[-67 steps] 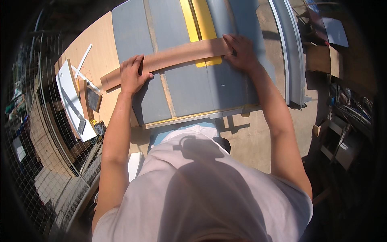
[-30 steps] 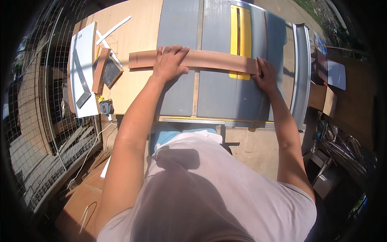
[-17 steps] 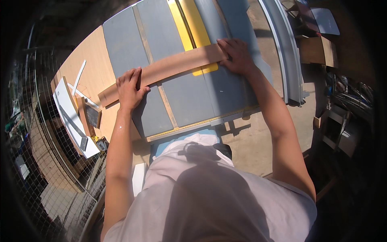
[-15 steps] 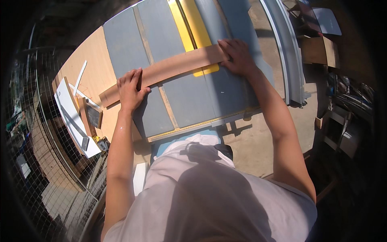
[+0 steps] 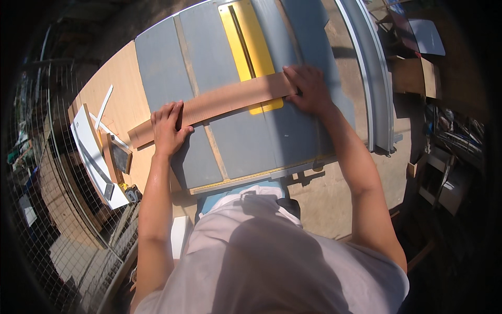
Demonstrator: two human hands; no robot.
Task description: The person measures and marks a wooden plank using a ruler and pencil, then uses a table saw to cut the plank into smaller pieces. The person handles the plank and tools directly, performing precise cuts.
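Observation:
A long, flat brown wooden board [image 5: 230,99] lies crosswise on the grey top [image 5: 243,141] of a table saw. It covers part of the yellow insert plate [image 5: 238,42], whose dark slot runs away from me; no blade can be made out. My left hand [image 5: 168,125] grips the board left of its middle, fingers over the far edge and thumb along the near edge. At the right end, my right hand [image 5: 308,89] is closed around the board, partly in shadow.
On the light wooden side panel [image 5: 112,73] at left lie white strips [image 5: 104,104], a white panel [image 5: 94,157] and small wood offcuts [image 5: 121,157]. A grey metal rail [image 5: 374,83] bounds the right side. A yellow measuring scale [image 5: 251,177] runs along the near edge. Wire mesh [image 5: 57,199] stands far left.
The whole scene sits slightly lower in the picture. Both hands keep their grip, and the board shows no clear shift against the yellow plate.

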